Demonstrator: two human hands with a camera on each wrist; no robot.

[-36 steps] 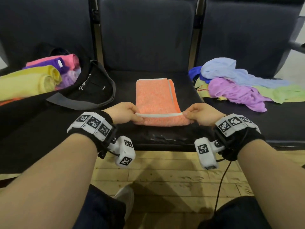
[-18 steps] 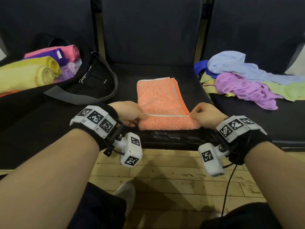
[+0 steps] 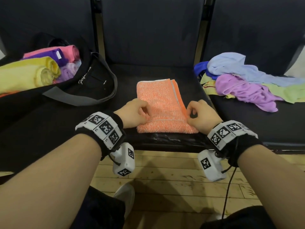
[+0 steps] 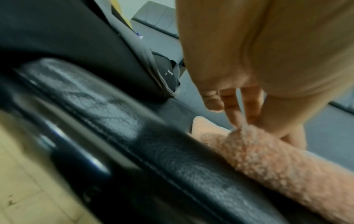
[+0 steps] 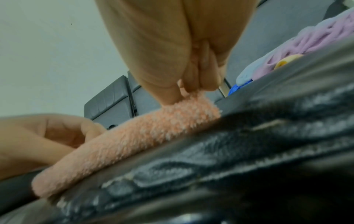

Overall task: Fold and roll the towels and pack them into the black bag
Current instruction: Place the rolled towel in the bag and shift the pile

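Both our hands have crept forward over the last second: the near hem of the orange towel (image 3: 162, 103), which we were pinching flat at the seat's front edge, is now turned over itself into a first low roll. That means folding is done for this one and rolling has begun.

Our left hand (image 3: 132, 111) pinches the roll's left end with curled fingers (image 4: 232, 110), and our right hand (image 3: 202, 113) pinches the right end the same way, thumb and fingertips (image 5: 193, 81) pressed into the pile. The towel lies on the middle seat (image 3: 127, 80) directly between and ahead of our hands, its unrolled length stretching away from us.

The black bag (image 3: 92, 80) sits on the left seat, well apart from the towel, with several rolled towels already in it. A loose pile (image 3: 244, 80) waits on the right seat, so we judge the task roughly midway.
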